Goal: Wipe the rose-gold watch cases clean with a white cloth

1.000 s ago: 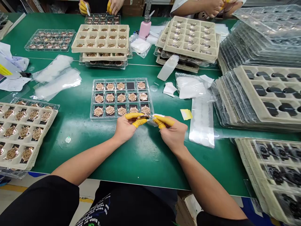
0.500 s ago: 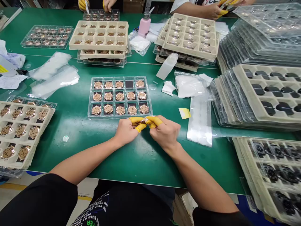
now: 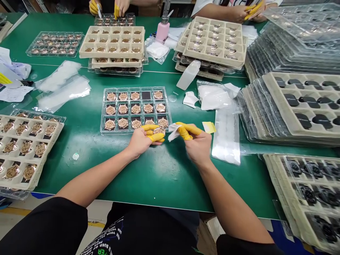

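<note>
My left hand (image 3: pixel 142 139), with yellow finger cots, pinches a round copper-coloured part (image 3: pixel 159 131) just in front of a clear tray (image 3: pixel 102 112) that holds rows of the same parts, with one cell bare in its back row. My right hand (image 3: pixel 196 143), also in yellow cots, is closed on a small white wipe (image 3: pixel 173 130) a little to the right of the part. The two hands are apart by a short gap above the green table (image 3: pixel 159 177).
Beige trays of copper parts (image 3: pixel 26 148) lie at the left. Stacked beige and clear trays (image 3: pixel 292 106) fill the right. More tray stacks (image 3: pixel 114 46), a pink bottle (image 3: pixel 162 32), plastic bags (image 3: pixel 63 86) and white cloths (image 3: pixel 215 97) lie further back. Other people's hands (image 3: pixel 117 6) work at the far edge.
My hands were joined over the part with the wipe on it. Now the right hand has drawn the wipe away to the right, and the left hand has moved the part toward the clear tray.
</note>
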Demonstrator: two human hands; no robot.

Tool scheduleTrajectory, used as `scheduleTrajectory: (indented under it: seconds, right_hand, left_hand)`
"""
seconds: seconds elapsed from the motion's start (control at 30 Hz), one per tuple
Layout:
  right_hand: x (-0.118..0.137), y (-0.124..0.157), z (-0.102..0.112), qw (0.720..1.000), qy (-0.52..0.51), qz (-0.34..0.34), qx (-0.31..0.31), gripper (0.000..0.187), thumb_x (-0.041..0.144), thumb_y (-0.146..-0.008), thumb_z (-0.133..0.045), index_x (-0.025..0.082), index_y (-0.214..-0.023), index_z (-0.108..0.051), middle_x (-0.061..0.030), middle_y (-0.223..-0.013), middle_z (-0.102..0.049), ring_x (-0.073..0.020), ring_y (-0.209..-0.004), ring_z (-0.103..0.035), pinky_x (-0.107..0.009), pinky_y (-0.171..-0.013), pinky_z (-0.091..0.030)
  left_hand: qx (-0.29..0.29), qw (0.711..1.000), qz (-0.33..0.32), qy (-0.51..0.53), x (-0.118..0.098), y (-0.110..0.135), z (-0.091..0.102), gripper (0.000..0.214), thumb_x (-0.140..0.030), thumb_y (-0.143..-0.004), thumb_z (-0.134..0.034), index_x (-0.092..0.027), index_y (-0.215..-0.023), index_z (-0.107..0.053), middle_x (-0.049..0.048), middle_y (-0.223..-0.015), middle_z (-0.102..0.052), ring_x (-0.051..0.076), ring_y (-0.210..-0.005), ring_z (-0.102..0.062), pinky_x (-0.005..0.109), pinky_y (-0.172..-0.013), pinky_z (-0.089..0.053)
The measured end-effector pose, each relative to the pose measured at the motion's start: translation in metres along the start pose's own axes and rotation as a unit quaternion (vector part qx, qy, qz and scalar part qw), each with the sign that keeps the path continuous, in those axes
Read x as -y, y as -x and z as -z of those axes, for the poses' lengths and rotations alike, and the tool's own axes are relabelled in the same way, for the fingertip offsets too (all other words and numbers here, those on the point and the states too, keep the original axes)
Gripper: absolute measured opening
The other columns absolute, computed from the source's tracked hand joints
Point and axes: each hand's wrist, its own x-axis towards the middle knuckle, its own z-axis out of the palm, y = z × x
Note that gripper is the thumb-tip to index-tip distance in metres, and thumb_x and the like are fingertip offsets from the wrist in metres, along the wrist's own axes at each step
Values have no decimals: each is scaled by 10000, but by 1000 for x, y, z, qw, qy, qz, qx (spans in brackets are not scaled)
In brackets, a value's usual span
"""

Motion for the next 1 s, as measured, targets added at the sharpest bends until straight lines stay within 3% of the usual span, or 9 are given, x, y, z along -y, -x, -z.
scheduleTrajectory:
  seconds: [0.2,0.3,0.43,0.57,0.67,0.83,0.93,1.0]
  right_hand:
    - [-1,11,-14,993,32,-44,108,311,460,-806,-769,230,-1009,-820,-41,-915,-798,-173,-758,-706,-310,-688,-579]
    - [-1,12,-15,983,72,-16,167,278,470,-842,-727,205,-887,-801,-33,-789,-773,-154,-649,-661,-279,-599,-532]
    - [-4,13,-19,984,135,44,111,286,428,-892,-660,193,-745,-731,-17,-678,-704,-135,-608,-596,-268,-591,-486]
    - [-11,3,-16,998,57,-8,-1,234,417,-868,-664,194,-862,-735,13,-677,-672,-112,-579,-564,-234,-541,-445]
    - [-16,-10,1,996,39,-17,-76,268,453,-817,-736,192,-876,-737,39,-623,-608,-91,-520,-488,-216,-479,-375]
    - [-11,-26,36,999,10,9,-52,459,657,-842,-680,208,-755,-727,-2,-663,-646,-148,-632,-619,-289,-594,-509]
    - [0,-30,45,999,32,3,-37,446,659,-802,-734,215,-783,-760,-20,-739,-713,-192,-759,-696,-339,-703,-573]
    - [9,-31,46,998,-28,-16,-48,404,624,-757,-798,230,-847,-781,-28,-832,-759,-197,-819,-719,-358,-752,-595]
  left_hand:
    - [51,998,-15,-15,1,-1,1,729,-231,-533,-983,-178,-1098,-526,-69,-645,-684,163,-591,-730,302,-646,-638]
    - [82,995,-13,-46,2,1,1,751,-229,-520,-979,-192,-1087,-486,-73,-614,-676,163,-563,-718,284,-611,-619]
    - [103,992,0,-75,2,1,-1,731,-213,-539,-969,-195,-1082,-482,-58,-614,-689,155,-537,-702,286,-603,-609]
    - [58,997,12,-48,-3,-1,0,693,-234,-580,-969,-198,-1047,-459,-19,-676,-730,196,-631,-752,344,-669,-639]
    - [39,998,17,-39,-6,-3,2,643,-230,-619,-962,-192,-1017,-459,21,-728,-756,202,-660,-761,360,-687,-645]
    - [27,998,19,-45,-4,0,1,577,-178,-652,-947,-175,-989,-478,33,-720,-747,195,-666,-760,347,-689,-646]
    - [17,998,22,-55,-7,6,2,511,-151,-685,-915,-168,-989,-504,47,-737,-745,197,-673,-755,343,-670,-638]
    - [14,996,1,-84,-20,3,4,427,-187,-734,-881,-156,-1029,-574,64,-793,-746,188,-674,-739,339,-658,-628]
